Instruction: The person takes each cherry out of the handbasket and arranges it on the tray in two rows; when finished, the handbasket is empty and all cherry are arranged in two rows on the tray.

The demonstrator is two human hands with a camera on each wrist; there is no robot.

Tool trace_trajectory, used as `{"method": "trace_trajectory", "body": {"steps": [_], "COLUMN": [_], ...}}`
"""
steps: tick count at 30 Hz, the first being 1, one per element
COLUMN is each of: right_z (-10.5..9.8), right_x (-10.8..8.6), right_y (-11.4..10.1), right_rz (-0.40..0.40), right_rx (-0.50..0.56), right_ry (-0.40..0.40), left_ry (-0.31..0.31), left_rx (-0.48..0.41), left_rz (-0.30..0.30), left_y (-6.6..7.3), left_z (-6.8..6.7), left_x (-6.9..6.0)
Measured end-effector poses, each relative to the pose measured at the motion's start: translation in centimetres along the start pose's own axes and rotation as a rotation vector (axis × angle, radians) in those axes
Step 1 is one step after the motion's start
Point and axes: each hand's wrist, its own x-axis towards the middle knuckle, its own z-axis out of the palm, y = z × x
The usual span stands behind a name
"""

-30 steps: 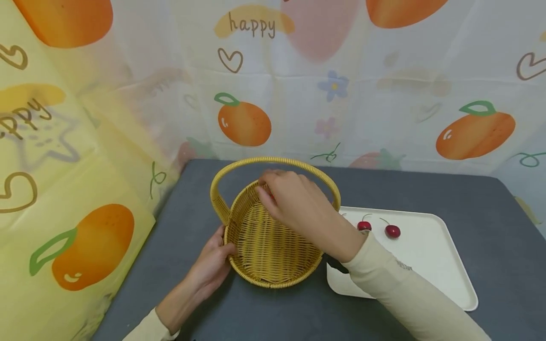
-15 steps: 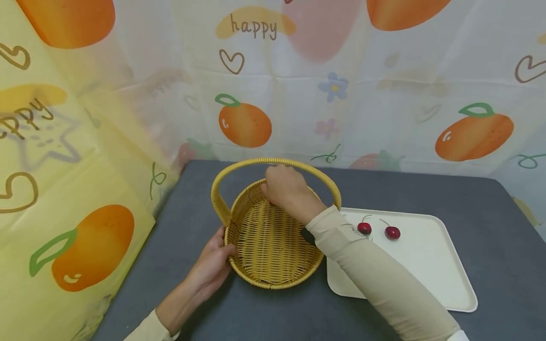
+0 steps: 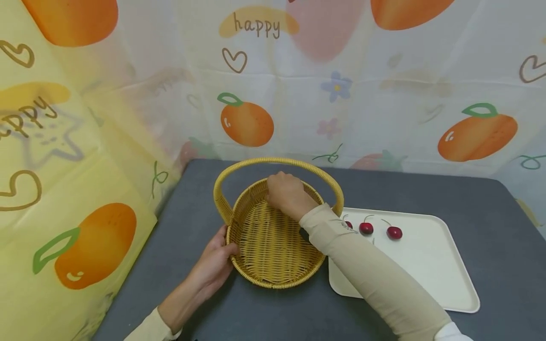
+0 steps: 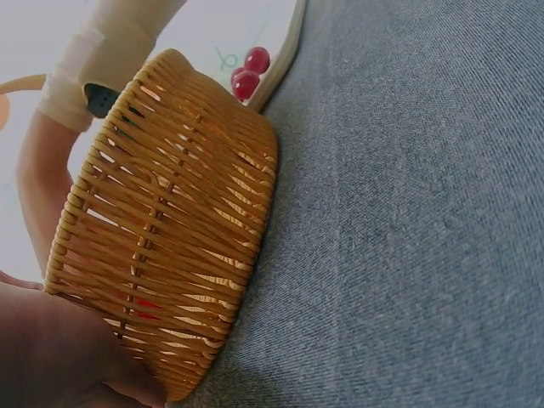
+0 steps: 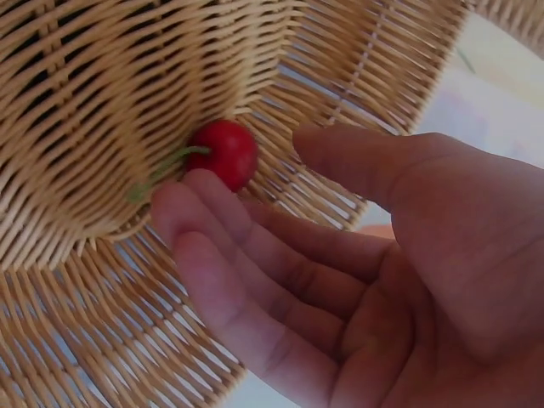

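Observation:
A round yellow woven basket (image 3: 273, 255) with an arched handle stands on the table, its inside turned towards the head camera. My left hand (image 3: 213, 258) grips its left rim, thumb over the edge. Down inside the far side is my right hand (image 3: 290, 195), its fingers partly hidden in the head view. The right wrist view shows a red cherry (image 5: 225, 155) with a green stem against the basket's weave. It lies by the fingertips of my right hand (image 5: 340, 263), and the thumb stands apart from them.
On the right, a white tray (image 3: 431, 265) bears several cherries, among them a dark red cherry (image 3: 394, 232); the right sleeve (image 3: 367, 265) crosses over it. A fruit-printed cloth (image 3: 298, 109) hangs behind the grey table (image 3: 264, 315).
My right hand has moved from above the basket's far rim down into it. Its forearm swung left, uncovering more cherries on the tray. The left hand has kept its hold.

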Motion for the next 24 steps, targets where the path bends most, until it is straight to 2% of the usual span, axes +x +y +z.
{"method": "trace_trajectory", "body": {"steps": [5, 10, 19, 24], "right_z": [0.7, 1.1, 1.1, 0.6], "right_x": [0.6, 0.5, 0.0, -1.1], "right_y": [-0.4, -0.8, -1.0, -1.2], "right_rz": [-0.013, -0.038, -0.06, -0.099], "right_rx": [-0.068, -0.083, -0.063, -0.072], "right_ry": [-0.026, -0.041, -0.025, 0.007], "left_ry": [-0.011, -0.015, -0.008, -0.007], "left_rx": [-0.008, -0.008, -0.002, -0.009], "left_rz": [0.002, 0.007, 0.003, 0.008], "left_y": [0.1, 0.1, 0.1, 0.1], "left_z": [0.2, 0.2, 0.3, 0.2], "left_x": [0.0, 0.0, 0.2, 0.1]}}
